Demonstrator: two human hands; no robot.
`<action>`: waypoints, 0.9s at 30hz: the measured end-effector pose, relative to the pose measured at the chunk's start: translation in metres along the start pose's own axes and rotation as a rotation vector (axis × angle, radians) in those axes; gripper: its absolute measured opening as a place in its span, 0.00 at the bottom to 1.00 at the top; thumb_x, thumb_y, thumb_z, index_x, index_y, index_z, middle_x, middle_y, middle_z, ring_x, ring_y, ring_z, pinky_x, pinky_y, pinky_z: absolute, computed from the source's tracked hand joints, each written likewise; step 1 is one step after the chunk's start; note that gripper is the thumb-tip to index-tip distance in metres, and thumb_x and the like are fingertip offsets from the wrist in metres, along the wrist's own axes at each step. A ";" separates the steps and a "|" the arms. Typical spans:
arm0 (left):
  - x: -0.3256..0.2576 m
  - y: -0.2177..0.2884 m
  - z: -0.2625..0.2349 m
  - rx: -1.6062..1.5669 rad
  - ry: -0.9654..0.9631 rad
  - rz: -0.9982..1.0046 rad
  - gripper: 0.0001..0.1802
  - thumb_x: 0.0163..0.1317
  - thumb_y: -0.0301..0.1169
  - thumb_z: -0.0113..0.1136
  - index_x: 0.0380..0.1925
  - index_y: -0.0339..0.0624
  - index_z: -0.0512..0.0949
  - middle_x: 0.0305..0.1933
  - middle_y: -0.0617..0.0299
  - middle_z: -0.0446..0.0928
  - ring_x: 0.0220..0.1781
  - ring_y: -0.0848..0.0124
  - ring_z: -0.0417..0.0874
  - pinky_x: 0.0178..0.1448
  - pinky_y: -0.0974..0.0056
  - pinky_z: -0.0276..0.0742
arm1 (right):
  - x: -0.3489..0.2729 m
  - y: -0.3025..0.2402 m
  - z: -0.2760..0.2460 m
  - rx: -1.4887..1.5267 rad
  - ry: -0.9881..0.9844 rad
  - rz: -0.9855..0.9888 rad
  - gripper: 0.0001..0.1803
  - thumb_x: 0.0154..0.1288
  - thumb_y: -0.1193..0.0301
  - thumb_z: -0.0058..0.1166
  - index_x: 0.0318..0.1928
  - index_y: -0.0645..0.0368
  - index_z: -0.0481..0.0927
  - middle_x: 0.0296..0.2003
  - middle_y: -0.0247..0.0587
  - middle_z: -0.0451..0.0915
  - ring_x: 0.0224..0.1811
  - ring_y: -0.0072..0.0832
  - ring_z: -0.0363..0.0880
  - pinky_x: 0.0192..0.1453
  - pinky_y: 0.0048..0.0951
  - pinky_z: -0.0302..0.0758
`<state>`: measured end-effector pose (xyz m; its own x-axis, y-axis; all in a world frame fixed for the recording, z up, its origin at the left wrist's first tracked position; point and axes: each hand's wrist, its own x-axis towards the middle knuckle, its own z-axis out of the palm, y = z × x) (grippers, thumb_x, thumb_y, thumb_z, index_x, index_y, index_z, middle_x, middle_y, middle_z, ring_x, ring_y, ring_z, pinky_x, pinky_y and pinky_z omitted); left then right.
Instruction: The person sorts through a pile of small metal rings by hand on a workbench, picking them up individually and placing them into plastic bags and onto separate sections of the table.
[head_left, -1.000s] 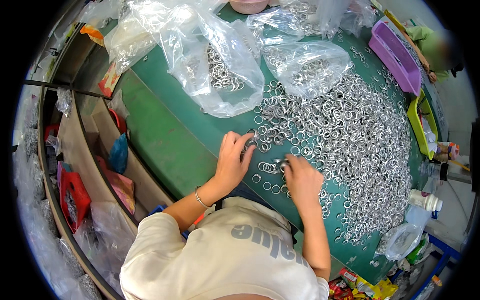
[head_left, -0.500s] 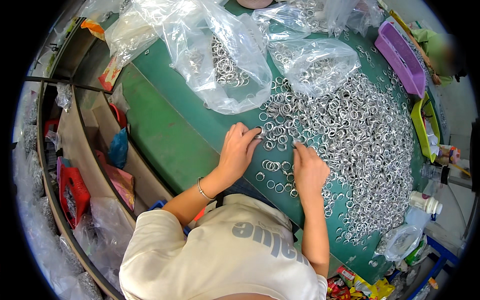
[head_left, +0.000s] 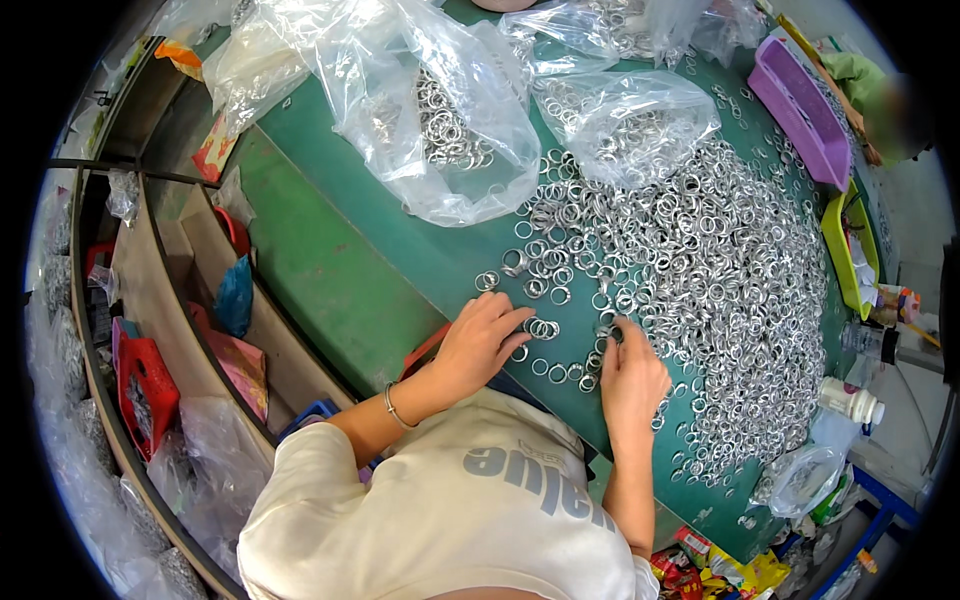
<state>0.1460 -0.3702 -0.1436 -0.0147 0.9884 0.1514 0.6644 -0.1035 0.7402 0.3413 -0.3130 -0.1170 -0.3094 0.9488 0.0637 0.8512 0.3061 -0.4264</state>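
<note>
Silver-coloured metal rings (head_left: 740,290) lie in a broad heap on the green table (head_left: 340,220), thinning out toward me. My left hand (head_left: 475,342) is at the near table edge, thumb and forefinger apart beside a short row of overlapping rings (head_left: 542,329). Two or so rings (head_left: 487,281) lie just beyond its knuckles. At the heap's near left margin, my right hand (head_left: 634,375) pinches what looks like a ring (head_left: 615,332) between thumb and forefinger; the fingers partly hide it. Several single rings (head_left: 557,373) lie between the two hands.
Clear plastic bags (head_left: 470,195) with rings stand at the far side. A purple basket (head_left: 800,115) and a yellow-green basket (head_left: 850,255) are at the right; another person (head_left: 860,85) is beyond. Left are shelves with a red basket (head_left: 145,390). A white bottle (head_left: 850,402) stands at right.
My left hand has drawn back toward me, leaving rings lying where it was. My right hand has moved slightly nearer me and to the right.
</note>
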 end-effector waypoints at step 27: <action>-0.002 0.002 -0.007 0.005 -0.055 -0.030 0.21 0.47 0.31 0.66 0.43 0.40 0.73 0.34 0.58 0.68 0.39 0.59 0.70 0.43 0.59 0.66 | 0.006 -0.020 0.005 0.045 -0.250 -0.215 0.19 0.57 0.66 0.57 0.50 0.53 0.76 0.28 0.42 0.78 0.23 0.40 0.78 0.24 0.37 0.72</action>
<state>0.1415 -0.3732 -0.1379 0.0059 0.9957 0.0929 0.6681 -0.0731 0.7405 0.3205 -0.3142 -0.1128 -0.5793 0.8125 -0.0650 0.7373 0.4883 -0.4668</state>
